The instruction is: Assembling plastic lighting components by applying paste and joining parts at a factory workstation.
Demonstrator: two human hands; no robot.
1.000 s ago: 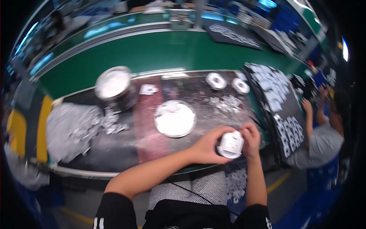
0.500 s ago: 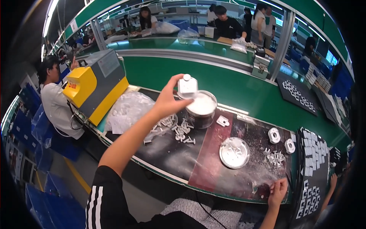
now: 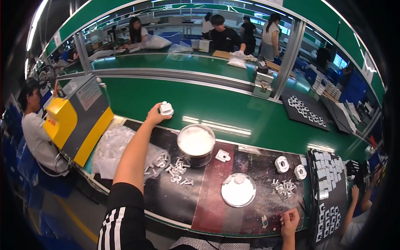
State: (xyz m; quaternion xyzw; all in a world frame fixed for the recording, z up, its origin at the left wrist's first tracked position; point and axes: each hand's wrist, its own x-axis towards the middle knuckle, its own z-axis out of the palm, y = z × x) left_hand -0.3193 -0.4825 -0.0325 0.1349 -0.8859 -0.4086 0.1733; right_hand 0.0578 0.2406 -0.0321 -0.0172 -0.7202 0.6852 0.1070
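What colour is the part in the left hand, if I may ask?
The part in the left hand is white, as the head view shows.

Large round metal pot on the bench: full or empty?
Not empty: the pot shows white material across its opening; how deep, cannot tell.

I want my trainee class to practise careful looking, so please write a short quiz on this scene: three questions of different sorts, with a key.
1. Multiple choice: what does the wearer's left hand hold?
A) a clear plastic bag
B) a small white blocky part with a knob on top
C) a flat black board

2. True or false: the shallow round dish with white contents sits nearer the wearer than the deep, shiny-sided round tub with white contents.

3. Fill in the number: beyond the pile of small white T-shaped pieces, ____ thick white ring-shaped parts stand on the table.

Key: 1. B; 2. true; 3. two.
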